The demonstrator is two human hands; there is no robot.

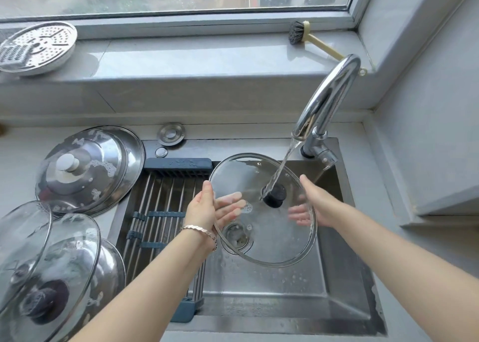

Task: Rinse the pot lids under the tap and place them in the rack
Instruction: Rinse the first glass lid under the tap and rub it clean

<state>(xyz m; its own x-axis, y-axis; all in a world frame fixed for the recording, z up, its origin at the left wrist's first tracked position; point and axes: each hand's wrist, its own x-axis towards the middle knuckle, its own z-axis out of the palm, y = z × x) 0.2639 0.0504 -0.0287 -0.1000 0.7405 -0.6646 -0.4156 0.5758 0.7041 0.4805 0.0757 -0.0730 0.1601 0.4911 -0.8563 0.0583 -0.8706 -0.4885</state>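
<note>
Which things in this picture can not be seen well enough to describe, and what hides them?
Head view:
- Fingers of left hand and right hand: behind the wet glass lid, blurred; grip unclear.
- Stacked lids at lower left: cut by frame edge.
- Rack: near end hidden by left forearm.
- Sink drain: blurred through the lid.

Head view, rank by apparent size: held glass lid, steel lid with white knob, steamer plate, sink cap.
Tied, too alike to rank: glass lid, steel lid.
Then steamer plate, though it sits farther off.
Smallest: sink cap.

The grey counter (18, 165) carries soapy steel lids (85, 170) and glass lids (46, 264) left of the sink (272, 302).
</note>
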